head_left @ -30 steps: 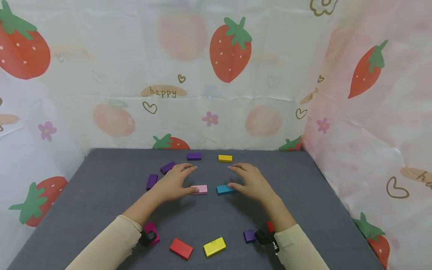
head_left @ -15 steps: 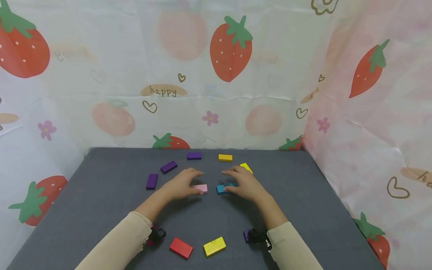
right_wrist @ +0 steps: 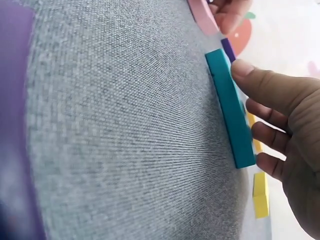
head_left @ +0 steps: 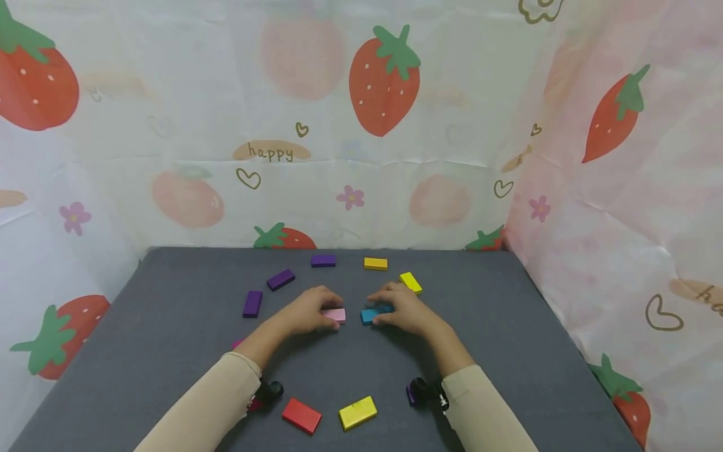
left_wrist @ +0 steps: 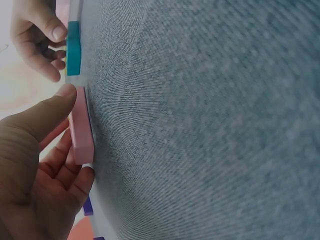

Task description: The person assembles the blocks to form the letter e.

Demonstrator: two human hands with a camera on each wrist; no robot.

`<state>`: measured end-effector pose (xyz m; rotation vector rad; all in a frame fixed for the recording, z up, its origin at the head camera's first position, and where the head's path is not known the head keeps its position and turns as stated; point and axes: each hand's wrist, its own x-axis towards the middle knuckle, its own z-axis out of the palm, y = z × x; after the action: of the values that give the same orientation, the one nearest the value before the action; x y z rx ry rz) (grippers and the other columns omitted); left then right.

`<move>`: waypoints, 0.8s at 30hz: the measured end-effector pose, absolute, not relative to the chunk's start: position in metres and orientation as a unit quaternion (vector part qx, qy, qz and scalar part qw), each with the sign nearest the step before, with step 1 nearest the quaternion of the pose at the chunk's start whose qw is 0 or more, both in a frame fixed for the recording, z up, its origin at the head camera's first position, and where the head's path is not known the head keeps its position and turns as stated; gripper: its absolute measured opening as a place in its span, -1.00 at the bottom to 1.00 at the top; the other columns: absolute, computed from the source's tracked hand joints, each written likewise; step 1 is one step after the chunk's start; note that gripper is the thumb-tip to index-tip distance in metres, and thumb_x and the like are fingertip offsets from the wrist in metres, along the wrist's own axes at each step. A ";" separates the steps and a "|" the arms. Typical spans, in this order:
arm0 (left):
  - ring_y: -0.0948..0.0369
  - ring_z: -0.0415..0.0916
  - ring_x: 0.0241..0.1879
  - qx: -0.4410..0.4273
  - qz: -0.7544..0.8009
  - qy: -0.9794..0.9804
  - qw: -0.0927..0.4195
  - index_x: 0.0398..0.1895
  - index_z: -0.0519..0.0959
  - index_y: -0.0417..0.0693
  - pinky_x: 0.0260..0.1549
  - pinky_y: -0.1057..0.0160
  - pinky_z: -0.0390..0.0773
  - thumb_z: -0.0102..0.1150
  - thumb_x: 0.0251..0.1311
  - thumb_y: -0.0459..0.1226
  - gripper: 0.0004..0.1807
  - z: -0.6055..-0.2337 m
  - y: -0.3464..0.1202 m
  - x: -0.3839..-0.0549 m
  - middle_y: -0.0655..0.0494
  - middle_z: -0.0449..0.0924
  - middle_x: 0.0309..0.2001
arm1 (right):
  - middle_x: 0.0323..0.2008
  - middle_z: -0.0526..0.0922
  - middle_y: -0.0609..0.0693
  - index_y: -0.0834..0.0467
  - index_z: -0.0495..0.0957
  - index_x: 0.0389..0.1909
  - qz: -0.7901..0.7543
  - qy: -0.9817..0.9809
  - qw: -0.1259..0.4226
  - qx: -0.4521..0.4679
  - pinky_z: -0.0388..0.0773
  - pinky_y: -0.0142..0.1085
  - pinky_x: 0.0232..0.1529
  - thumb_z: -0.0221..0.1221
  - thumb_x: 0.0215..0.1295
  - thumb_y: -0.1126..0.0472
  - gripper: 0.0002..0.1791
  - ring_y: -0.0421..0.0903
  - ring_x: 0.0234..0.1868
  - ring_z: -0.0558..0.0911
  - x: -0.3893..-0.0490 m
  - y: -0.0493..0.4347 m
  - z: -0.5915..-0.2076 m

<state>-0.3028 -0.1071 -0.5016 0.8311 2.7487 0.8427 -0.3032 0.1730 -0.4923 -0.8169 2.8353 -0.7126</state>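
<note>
Head view, pink block (head_left: 336, 315): just below and a touch left of mid-frame on the grey table (head_left: 508, 351), tucked into the crook of the left hand (head_left: 307, 309), right end poking out.
Head view, blue block (head_left: 369, 315): right next door across a small gap, left end peeking out of the right hand (head_left: 407, 307).
Head view, both hands: half-open C shapes, thumbs on the near side, fingers on the far side. Can't tell from up here if either is actually squeezing.
Head view, neighbours: purple block (head_left: 252, 304) left of centre, red block (head_left: 302, 415) and yellow block (head_left: 358, 413) bottom centre.
Left wrist view, pink block: left part of the frame, running top to bottom. Thumb tip laps over its upper end, fingers bent behind, little finger by the lower end. Firm hold or not, can't say.
Left wrist view, handling: guessing light, stiff, pretty hard to break. I'd pinch mid-length across the long sides so it doesn't swivel.
Right wrist view, blue block: right of centre, slanting. Thumb tip by its upper end, other fingers loosely bent along the right edge; grip unclear.
Right wrist view, handling: smooth faces, so maybe slippery. Kinda thin too, so I'd go in low with the fingertips.
</note>
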 end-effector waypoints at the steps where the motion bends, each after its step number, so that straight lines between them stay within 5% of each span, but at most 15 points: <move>1: 0.07 0.49 0.17 0.277 0.283 0.915 0.075 0.20 0.64 -0.08 0.25 -0.05 0.44 0.48 0.19 -0.14 -0.48 -0.502 -0.107 -0.303 0.01 0.59 0.13 | 0.09 0.58 -0.04 -0.02 0.64 0.24 -0.235 0.932 0.057 -0.268 0.44 -0.03 0.25 0.43 0.26 0.02 -0.48 -0.01 0.17 0.49 -0.304 0.173 -0.493; 24: 0.24 0.55 -0.08 0.272 0.306 0.908 0.092 0.05 0.70 -0.06 0.03 0.10 0.57 0.48 0.18 -0.24 -0.65 -0.501 -0.094 -0.303 0.12 0.66 -0.07 | 0.05 0.61 -0.09 -0.02 0.70 0.13 -0.245 0.926 0.100 -0.269 0.44 -0.06 0.23 0.40 0.30 0.09 -0.62 -0.06 0.14 0.49 -0.308 0.167 -0.496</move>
<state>-0.3034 -0.0941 -0.5011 0.8090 2.6956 0.9093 -0.3075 0.1674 -0.4955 -0.7952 2.7384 -0.7234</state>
